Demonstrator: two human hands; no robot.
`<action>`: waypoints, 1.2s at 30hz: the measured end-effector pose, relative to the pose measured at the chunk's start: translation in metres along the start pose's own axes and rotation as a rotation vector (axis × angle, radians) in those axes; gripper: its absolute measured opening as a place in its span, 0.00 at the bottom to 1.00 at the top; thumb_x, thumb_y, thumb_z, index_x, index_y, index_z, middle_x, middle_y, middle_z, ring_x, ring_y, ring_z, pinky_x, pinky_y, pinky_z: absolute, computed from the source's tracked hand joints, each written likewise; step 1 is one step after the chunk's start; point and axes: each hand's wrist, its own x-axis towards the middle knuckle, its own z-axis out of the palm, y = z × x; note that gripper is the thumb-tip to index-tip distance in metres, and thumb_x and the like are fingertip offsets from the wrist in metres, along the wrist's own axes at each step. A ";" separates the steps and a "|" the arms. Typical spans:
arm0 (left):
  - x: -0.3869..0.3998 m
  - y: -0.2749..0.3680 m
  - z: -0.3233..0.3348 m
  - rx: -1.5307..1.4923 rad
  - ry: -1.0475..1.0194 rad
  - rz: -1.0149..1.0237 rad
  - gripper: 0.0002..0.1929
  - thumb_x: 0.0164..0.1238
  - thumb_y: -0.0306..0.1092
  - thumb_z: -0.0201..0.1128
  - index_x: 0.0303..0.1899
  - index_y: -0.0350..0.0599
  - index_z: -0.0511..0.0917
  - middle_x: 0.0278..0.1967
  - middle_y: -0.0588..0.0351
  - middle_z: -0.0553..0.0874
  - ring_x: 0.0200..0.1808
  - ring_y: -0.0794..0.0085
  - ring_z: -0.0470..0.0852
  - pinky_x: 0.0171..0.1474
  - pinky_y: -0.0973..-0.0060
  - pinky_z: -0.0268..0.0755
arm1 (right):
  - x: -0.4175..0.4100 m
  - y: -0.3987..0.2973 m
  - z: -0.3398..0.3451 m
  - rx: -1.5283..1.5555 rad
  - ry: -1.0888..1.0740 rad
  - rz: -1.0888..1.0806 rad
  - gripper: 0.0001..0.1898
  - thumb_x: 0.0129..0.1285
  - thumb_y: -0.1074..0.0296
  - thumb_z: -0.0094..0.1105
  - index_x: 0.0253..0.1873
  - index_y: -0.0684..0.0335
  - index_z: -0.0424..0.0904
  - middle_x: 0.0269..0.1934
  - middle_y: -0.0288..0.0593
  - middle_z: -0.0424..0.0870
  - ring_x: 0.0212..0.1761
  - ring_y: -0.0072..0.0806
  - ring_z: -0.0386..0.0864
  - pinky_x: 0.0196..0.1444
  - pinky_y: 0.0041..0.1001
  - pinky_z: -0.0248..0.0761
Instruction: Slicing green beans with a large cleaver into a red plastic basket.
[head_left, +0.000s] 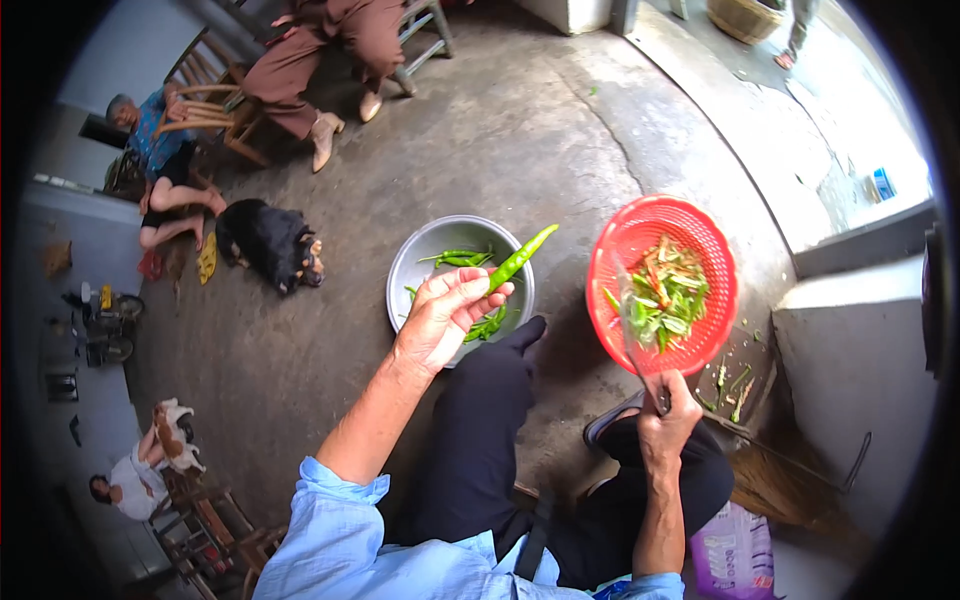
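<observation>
My left hand (448, 311) holds one long green chili pepper (521, 259) between thumb and fingers, its tip pointing up and to the right. Beneath that hand a round metal basin (405, 255) stands on the floor with several green peppers (486, 324) in it. My right hand (670, 412) grips the handle of a knife (639, 337), whose broad blade is blurred and reaches over the near left rim of a red plastic colander (721, 277). Cut green pepper pieces (667, 307), with some reddish bits, lie in the colander.
A black dog (266, 244) lies on the concrete floor to the left. People sit on chairs at the upper left and lower left. Pepper scraps (739, 390) lie right of the colander, near a straw broom (780, 480) and a purple bag (731, 551). A doorway opens at upper right.
</observation>
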 end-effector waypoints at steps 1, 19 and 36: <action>-0.003 -0.009 0.022 0.002 -0.031 -0.047 0.06 0.65 0.24 0.61 0.41 0.35 0.79 0.43 0.47 0.84 0.46 0.62 0.84 0.53 0.71 0.78 | -0.004 -0.001 -0.004 0.030 0.002 0.007 0.07 0.48 0.82 0.60 0.29 0.65 0.72 0.19 0.45 0.73 0.19 0.32 0.74 0.27 0.27 0.68; -0.066 -0.086 0.120 -0.049 -0.300 -0.180 0.28 0.69 0.45 0.57 0.64 0.36 0.65 0.55 0.48 0.78 0.52 0.69 0.80 0.53 0.72 0.76 | -0.025 0.023 -0.039 -0.047 0.069 -0.342 0.08 0.48 0.77 0.62 0.29 0.64 0.70 0.18 0.48 0.74 0.20 0.45 0.76 0.24 0.36 0.67; -0.031 -0.109 0.105 0.148 -0.071 -0.159 0.22 0.71 0.39 0.57 0.60 0.37 0.70 0.53 0.49 0.80 0.55 0.64 0.79 0.57 0.69 0.73 | -0.022 0.036 -0.032 0.055 0.021 -0.102 0.06 0.49 0.77 0.61 0.30 0.64 0.72 0.20 0.53 0.75 0.22 0.47 0.78 0.25 0.36 0.68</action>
